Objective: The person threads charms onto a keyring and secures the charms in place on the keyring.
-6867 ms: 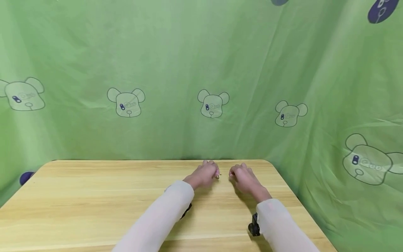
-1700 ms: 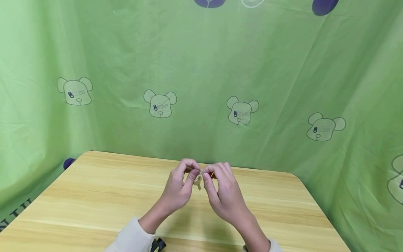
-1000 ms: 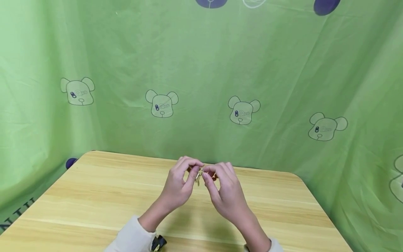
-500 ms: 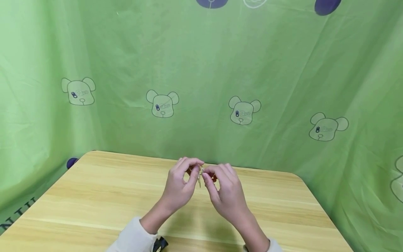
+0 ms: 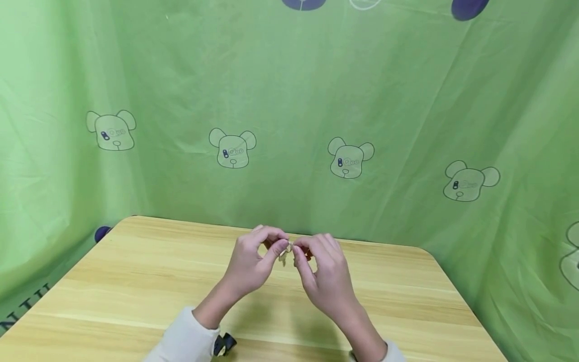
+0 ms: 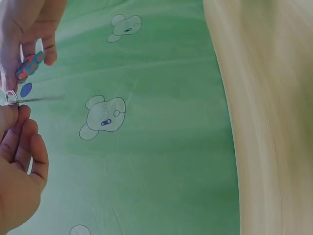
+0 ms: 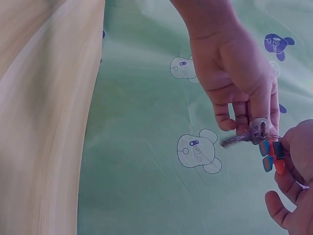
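We see both hands meeting in the air, thumbs and fingertips curled into two pinches that nearly touch. The left hand (image 5: pixel 250 264) pinches one side of a small key ring (image 5: pixel 289 246); we cannot tell whether it also grips the key's head. The right hand (image 5: pixel 326 276) pinches the ring's other side. From the ring, between the two grips, a key (image 5: pixel 283 258) dangles just below the left fingertips, its shaft blurred in the right wrist view. An orange and blue charm (image 7: pixel 272 156) sits against the right fingers, partly hidden by them. Beneath both grips we have the wooden table (image 5: pixel 135 301), and beyond them a green curtain (image 5: pixel 280 75) printed with bear heads.
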The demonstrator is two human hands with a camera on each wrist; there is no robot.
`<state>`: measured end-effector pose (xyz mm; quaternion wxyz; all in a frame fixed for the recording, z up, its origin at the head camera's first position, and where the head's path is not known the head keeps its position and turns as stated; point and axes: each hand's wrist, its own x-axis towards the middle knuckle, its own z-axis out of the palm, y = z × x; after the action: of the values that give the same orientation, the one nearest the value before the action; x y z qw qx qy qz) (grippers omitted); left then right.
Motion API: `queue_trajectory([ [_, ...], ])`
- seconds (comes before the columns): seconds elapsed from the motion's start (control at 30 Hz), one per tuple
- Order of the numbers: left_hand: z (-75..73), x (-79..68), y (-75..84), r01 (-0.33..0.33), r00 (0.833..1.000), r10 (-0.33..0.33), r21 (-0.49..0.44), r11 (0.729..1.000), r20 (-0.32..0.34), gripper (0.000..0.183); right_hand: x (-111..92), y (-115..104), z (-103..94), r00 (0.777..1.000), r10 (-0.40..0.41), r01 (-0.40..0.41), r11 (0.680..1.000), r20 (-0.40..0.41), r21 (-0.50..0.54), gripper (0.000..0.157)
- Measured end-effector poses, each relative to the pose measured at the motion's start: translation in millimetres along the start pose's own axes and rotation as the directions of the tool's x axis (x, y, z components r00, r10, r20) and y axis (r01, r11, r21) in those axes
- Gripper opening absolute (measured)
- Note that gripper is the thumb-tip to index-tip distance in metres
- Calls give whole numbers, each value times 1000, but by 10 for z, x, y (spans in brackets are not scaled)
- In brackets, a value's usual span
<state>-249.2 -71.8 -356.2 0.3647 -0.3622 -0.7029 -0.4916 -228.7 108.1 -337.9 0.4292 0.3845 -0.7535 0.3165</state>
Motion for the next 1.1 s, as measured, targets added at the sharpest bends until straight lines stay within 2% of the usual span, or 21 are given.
queue_trajectory([
  [0.1, 5, 0, 48, 104, 994, -105, -67, 992, -10, 4, -7, -3, 9, 1000, -10, 10, 1000, 3, -4, 6],
  [0.2, 18, 3, 66, 142, 990, -143, -107, 984, -10, 4, -8, -2, 12, 1000, -18, 18, 1000, -5, -7, 9],
  [0.3, 20, 7, 59, 124, 992, -124, -104, 987, 7, 5, -4, 6, 10, 999, -27, 27, 1000, -21, -11, 8],
  [0.5, 2, 10, 42, 55, 998, -55, -14, 998, 31, 5, 1, 20, 8, 999, -33, 33, 999, -28, -20, 6],
  [0.6, 0, 9, 43, 44, 998, -45, 5, 999, 33, 6, -1, 22, 8, 999, -31, 30, 999, -25, -26, 7],
  [0.83, 10, 14, 52, 40, 999, -40, -3, 999, 19, 3, 2, 17, 10, 999, -41, 41, 999, -26, -32, 8],
  [0.97, 16, 23, 52, 23, 1000, -23, -22, 999, 6, 9, 3, 14, 10, 999, -47, 46, 998, -27, -34, 8],
  [1.1, 11, 23, 47, 2, 1000, -1, -15, 1000, 19, 10, 2, 23, 8, 999, -44, 43, 998, -28, -39, 9],
])
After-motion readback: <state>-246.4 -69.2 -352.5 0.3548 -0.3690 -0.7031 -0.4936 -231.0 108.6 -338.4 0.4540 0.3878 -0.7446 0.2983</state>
